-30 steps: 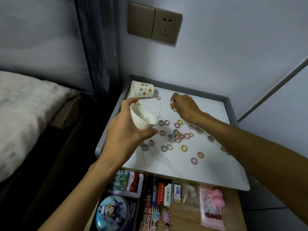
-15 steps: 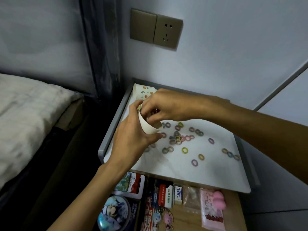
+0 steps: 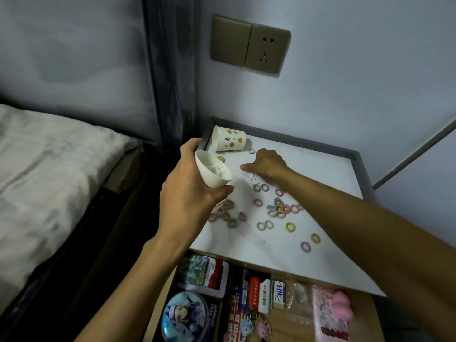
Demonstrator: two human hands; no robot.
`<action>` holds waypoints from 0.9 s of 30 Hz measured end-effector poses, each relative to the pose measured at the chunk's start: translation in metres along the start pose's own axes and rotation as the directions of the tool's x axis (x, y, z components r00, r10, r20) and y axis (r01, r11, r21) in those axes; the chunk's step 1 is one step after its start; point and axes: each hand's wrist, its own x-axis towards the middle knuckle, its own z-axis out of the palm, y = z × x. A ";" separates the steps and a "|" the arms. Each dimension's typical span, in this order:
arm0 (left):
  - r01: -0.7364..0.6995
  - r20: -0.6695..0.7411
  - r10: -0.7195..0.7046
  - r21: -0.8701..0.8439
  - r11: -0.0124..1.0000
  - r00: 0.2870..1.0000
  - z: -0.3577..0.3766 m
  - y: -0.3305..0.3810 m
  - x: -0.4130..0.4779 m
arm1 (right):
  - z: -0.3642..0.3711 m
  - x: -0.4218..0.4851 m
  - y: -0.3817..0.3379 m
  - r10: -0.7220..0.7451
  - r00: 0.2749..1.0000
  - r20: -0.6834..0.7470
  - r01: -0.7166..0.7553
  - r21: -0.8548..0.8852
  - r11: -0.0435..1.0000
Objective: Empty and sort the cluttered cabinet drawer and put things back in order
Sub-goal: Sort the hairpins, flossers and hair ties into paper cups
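Observation:
My left hand (image 3: 190, 193) grips a white paper cup (image 3: 213, 170), tilted with its mouth toward the right, above the left side of the white cabinet top (image 3: 320, 169). My right hand (image 3: 265, 162) reaches down onto the top just right of the cup, fingers curled at small thin white items; whether it holds one I cannot tell. Several small coloured hair rings (image 3: 278, 211) lie scattered over the top. A second, orange-patterned paper cup (image 3: 229, 141) lies on its side at the back left corner.
Below the top the open wooden drawer (image 3: 357, 324) holds a round picture tin (image 3: 183, 314), a card pack (image 3: 203, 274), small boxes (image 3: 261, 294), a clear bag and a pink packet (image 3: 330, 314). A bed (image 3: 44, 174) stands left, a wall socket (image 3: 249, 46) above.
My right hand was at the cup's mouth half a second ago and has gone back down to the cabinet top. The cup in my left hand has tilted slightly.

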 end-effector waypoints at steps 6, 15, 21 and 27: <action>0.008 0.034 -0.008 0.002 1.000 0.999 0.001 -0.003 0.003 | 0.015 0.018 -0.020 -0.017 0.991 -0.131 0.007 -0.075 0.997; 0.011 0.048 -0.012 0.021 1.000 0.999 -0.005 -0.003 -0.001 | 0.019 0.021 -0.001 -0.177 0.980 -0.089 0.170 -0.085 0.982; 0.010 0.040 -0.011 0.006 1.000 0.999 -0.006 -0.003 0.000 | 0.002 0.017 -0.003 -0.260 0.966 -0.009 0.260 -0.001 0.966; 0.016 0.034 -0.016 -0.001 1.000 0.999 -0.005 -0.003 0.001 | 0.004 0.001 0.006 -0.385 0.923 0.003 0.382 -0.127 0.915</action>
